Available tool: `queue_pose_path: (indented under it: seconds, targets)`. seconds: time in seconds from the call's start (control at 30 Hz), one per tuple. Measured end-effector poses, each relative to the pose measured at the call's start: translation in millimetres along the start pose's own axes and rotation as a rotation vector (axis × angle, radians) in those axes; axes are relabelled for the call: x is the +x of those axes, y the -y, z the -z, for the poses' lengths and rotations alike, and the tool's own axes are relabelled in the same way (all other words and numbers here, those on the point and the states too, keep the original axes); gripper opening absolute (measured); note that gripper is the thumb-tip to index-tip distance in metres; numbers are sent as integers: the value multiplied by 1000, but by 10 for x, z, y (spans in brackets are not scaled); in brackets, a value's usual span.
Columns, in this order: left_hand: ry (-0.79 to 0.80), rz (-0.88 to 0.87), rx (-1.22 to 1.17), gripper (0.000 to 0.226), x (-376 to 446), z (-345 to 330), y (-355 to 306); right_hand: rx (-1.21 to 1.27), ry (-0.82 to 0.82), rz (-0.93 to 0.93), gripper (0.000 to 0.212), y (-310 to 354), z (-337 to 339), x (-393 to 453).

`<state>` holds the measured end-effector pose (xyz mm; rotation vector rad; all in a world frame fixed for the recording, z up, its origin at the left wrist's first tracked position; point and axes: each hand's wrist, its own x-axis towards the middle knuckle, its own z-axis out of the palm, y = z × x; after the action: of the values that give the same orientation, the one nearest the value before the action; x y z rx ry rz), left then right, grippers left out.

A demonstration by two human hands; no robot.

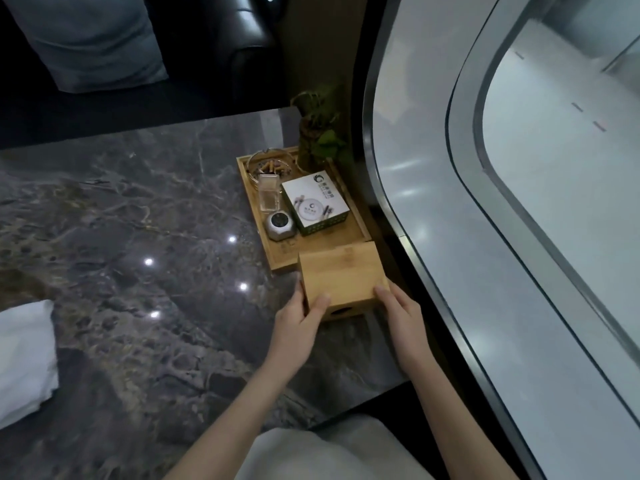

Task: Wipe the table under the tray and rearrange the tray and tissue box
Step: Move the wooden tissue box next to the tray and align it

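While both hands grip it from the sides, the wooden tissue box [341, 278] sits at the near end of the tray [277, 252], by the table's right edge.

The left hand [299, 315] curls around the box's left near corner, thumb on top; the right hand [400, 308] presses its right near corner, fingers closed against the wood. The tray holds a glass ashtray [268, 164], a clear holder [269, 194], a small silver device [280, 225] and a white printed box [315, 201]. A potted plant [317, 133] stands at its far end. A white cloth [24, 358] lies well apart on the dark marble table [121, 237], at the left.
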<state>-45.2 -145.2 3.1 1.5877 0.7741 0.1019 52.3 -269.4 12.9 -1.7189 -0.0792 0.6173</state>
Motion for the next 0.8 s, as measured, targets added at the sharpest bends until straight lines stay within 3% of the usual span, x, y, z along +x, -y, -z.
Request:
queue_pose_path:
  seconds: [0.37,0.63,0.7,0.8]
  targets:
    - [-16,20,7,47,51,-21,92,32,82,-1,36,-102,-21,86]
    - [-11,-17,77,46,97,19,82,-93,133,26,37,-48,-11,162]
    - [-25,-93,109,55,107,62,89,-177,140,53,43,-26,23,169]
    - [-41,-193,309,93,103,141,68,-239,174,96,58,5,93,169]
